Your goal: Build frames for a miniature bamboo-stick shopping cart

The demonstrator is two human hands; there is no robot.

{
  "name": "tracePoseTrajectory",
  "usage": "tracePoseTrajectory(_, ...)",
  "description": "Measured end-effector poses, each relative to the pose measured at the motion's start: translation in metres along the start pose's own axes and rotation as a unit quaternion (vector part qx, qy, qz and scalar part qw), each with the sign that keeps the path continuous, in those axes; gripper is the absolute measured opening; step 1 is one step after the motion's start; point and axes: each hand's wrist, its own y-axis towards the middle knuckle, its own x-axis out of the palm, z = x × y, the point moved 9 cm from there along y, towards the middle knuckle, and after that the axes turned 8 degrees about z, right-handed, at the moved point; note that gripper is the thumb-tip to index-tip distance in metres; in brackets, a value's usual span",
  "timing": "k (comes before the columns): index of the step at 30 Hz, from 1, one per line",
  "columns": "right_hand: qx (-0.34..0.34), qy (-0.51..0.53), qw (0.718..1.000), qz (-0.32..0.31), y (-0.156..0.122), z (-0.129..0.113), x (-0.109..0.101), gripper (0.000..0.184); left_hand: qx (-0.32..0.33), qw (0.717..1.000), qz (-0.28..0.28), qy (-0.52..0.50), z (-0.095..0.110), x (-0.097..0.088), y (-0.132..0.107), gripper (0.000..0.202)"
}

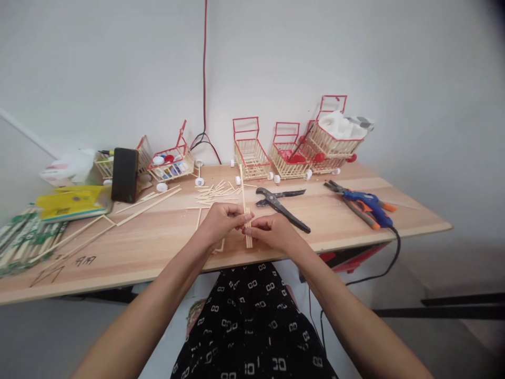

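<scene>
My left hand (223,218) and my right hand (272,231) meet near the front edge of the wooden table (158,242). Both pinch a small bundle of thin bamboo sticks (248,234) held together side by side. One longer stick (242,187) runs from the bundle toward the wall. A scatter of short cut sticks (215,193) lies just beyond my hands. Black cutting pliers (282,206) lie to the right of my right hand.
Several small stick carts with red frames (292,152) stand along the wall. A blue glue gun (369,202) with its cord lies at right. Long sticks (130,210), a yellow packet (69,202), a dark block (124,175) and packaged sticks (23,237) lie at left.
</scene>
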Motion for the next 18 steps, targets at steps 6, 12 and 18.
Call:
tracePoseTrajectory(6, -0.002, -0.006, 1.0, -0.008, 0.0, -0.004, 0.003, 0.032, -0.011, 1.0, 0.003, -0.017, -0.001, -0.002, -0.004, 0.03)
tracePoseTrajectory(12, -0.003, -0.012, 1.0, -0.011, 0.001, -0.007, 0.008, 0.029, -0.009, 1.0, 0.006, -0.01, -0.003, -0.008, -0.006, 0.028)
tracePoseTrajectory(18, 0.002, -0.008, 1.0, -0.022, 0.003, -0.008, 0.012, 0.032, -0.004, 1.0, 0.007, -0.017, -0.005, -0.013, -0.008, 0.027)
